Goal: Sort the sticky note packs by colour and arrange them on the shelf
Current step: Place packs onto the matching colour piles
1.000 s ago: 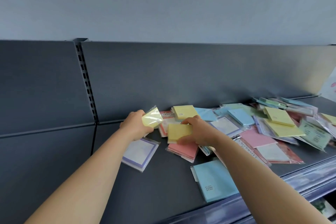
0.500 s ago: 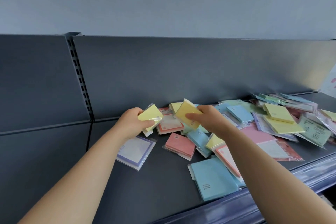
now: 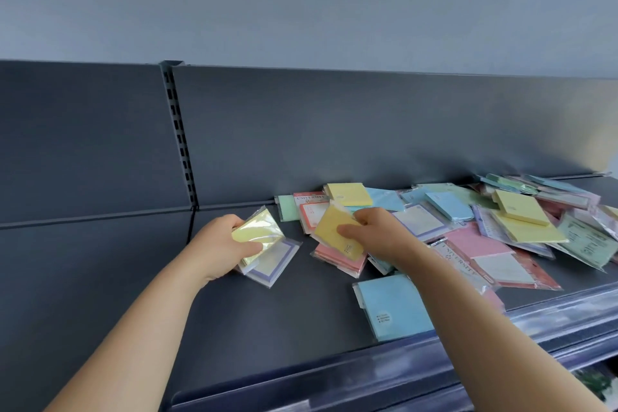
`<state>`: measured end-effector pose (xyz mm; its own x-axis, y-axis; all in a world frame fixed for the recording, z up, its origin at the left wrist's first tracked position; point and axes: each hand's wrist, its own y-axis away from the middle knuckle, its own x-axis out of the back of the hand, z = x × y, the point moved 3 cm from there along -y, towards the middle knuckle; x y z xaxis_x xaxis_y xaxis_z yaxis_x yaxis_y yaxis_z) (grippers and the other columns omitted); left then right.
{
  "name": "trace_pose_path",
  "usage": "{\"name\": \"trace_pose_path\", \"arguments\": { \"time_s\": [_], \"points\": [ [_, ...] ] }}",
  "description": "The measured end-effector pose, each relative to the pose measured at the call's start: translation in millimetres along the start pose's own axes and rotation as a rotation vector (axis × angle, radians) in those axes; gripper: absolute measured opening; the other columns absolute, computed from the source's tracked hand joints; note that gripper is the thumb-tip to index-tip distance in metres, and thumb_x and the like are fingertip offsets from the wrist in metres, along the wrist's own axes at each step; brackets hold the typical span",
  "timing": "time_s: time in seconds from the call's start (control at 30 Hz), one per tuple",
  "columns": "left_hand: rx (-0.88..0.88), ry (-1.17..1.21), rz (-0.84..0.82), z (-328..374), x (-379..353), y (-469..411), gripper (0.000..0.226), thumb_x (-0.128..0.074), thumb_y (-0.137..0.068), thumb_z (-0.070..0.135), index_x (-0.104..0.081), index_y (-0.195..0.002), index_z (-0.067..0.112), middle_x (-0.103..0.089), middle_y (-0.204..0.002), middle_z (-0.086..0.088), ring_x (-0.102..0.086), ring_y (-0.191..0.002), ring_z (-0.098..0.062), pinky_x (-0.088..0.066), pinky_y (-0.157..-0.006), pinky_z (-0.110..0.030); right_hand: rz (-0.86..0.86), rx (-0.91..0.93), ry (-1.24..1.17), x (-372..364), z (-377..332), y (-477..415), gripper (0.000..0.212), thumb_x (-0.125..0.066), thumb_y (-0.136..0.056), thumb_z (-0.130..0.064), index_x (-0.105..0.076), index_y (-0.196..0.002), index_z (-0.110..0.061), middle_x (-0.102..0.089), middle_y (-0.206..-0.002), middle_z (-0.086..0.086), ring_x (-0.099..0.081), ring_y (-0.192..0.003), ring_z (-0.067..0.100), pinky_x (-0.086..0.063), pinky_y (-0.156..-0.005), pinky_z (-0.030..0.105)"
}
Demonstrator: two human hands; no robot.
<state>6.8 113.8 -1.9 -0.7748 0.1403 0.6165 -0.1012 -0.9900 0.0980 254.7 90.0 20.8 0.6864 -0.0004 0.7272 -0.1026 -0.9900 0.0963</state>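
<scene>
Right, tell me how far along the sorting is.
Barely started. Done: nothing is grouped on the shelf yet. In hand: the left hand holds a shiny yellow pack, the right hand pinches a second yellow pack beside it. Left: the mixed pile of blue, pink, green and yellow packs lies unsorted.

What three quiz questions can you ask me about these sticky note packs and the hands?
1. True or false: the left hand holds a pink pack.
2. Which colour is the pack in the right hand? A green, B yellow, C blue.
3. Fill in: the big pack nearest the front edge of the shelf is ____.
Key: 1 false, it holds a shiny yellow pack; 2 B; 3 blue.
</scene>
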Motion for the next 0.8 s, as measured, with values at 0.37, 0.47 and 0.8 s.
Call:
{"name": "trace_pose_path", "arguments": {
  "time_s": [0.37, 0.47, 0.8],
  "points": [
    [0.073, 0.020, 0.150, -11, 12, 27, 0.017, -0.060, -0.089, 0.020, -0.057, -0.105, 0.013, -0.059, -0.107, -0.004, -0.055, -0.083, -0.021, -0.038, -0.059, -0.027, 0.048, -0.017, -0.002, -1, 2, 10, 0.020, -0.049, -0.095, -0.025, -0.049, -0.078, -0.015, -0.048, -0.072, 0.001, -0.046, -0.064, 0.014, -0.032, -0.055, 0.029],
    [0.063, 0.035, 0.178, -7, 10, 31, 0.017, -0.060, -0.089, 0.021, -0.057, -0.104, 0.013, -0.060, -0.105, -0.005, -0.052, -0.076, -0.019, -0.036, -0.056, -0.027, 0.031, 0.000, -0.032, -5, 0, 14, 0.020, -0.049, -0.097, -0.026, -0.050, -0.079, -0.017, -0.049, -0.074, -0.001, -0.047, -0.064, 0.011, -0.033, -0.054, 0.026],
    [0.129, 0.371, 0.235, -13, 6, 53, 0.013, -0.060, -0.090, 0.016, -0.056, -0.103, 0.013, -0.063, -0.103, -0.004, -0.066, -0.090, -0.024, -0.059, -0.078, -0.046, -0.041, 0.050, -0.288, -44, -21, 24, 0.021, -0.052, -0.091, -0.024, -0.043, -0.075, -0.014, -0.039, -0.069, 0.005, -0.038, -0.066, 0.019, -0.033, -0.062, 0.031]
  ]
}}
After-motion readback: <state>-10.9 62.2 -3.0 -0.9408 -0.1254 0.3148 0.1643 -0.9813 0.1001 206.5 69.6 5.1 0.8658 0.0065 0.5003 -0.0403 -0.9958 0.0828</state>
